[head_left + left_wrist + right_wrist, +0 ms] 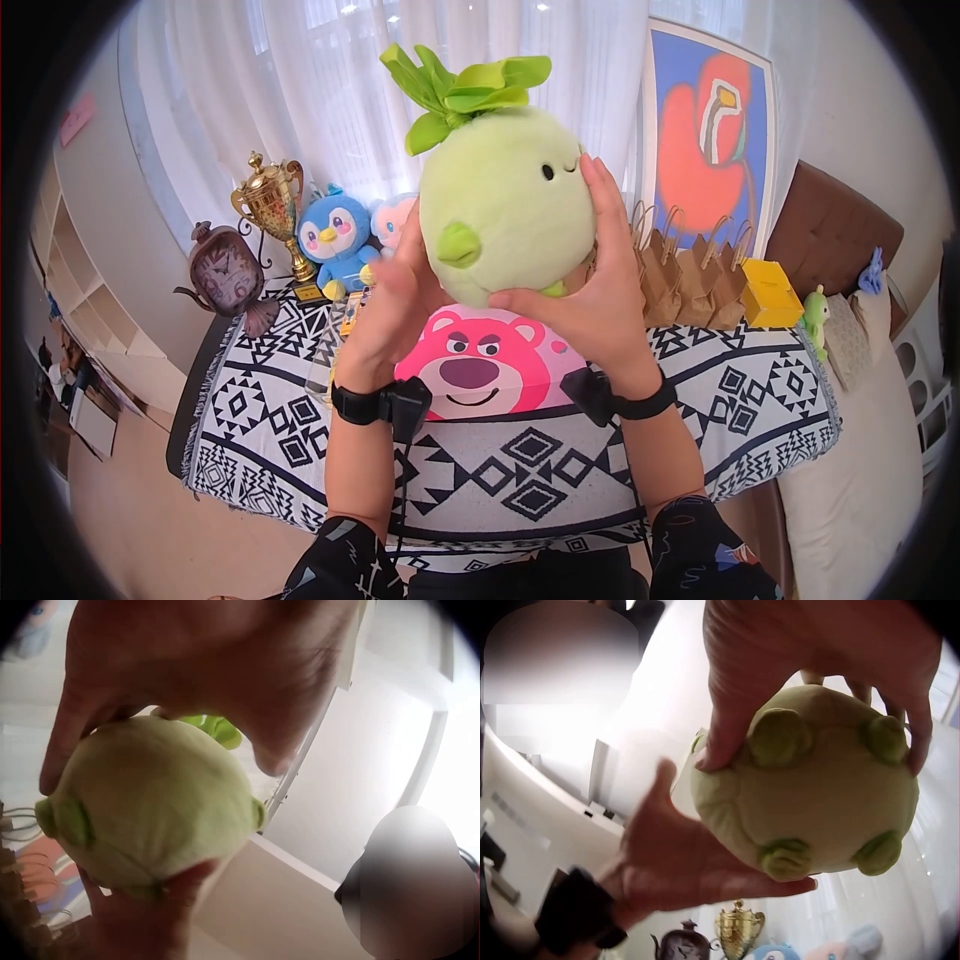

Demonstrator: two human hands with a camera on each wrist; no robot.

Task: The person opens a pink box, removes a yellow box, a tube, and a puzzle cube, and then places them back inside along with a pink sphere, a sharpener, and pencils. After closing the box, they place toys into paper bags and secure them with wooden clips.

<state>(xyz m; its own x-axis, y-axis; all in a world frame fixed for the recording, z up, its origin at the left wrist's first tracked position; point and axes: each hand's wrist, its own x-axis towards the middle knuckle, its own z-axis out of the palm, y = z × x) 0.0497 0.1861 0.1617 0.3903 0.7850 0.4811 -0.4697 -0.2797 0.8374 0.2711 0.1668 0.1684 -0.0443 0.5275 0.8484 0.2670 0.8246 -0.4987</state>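
The right hand (605, 290) has a wide grip, curved round the green plush toy (500, 215) above the worktop (530, 470). The left hand (385, 310) supports it with a wide grip, fingers apparently fairly straight. The head view shows the toy's face; the right wrist view, four stubby nubs (781, 738).

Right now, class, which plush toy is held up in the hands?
The round, pale green plush with leaves on top; the blue penguin, pink plush and small green toy at far right are not held.
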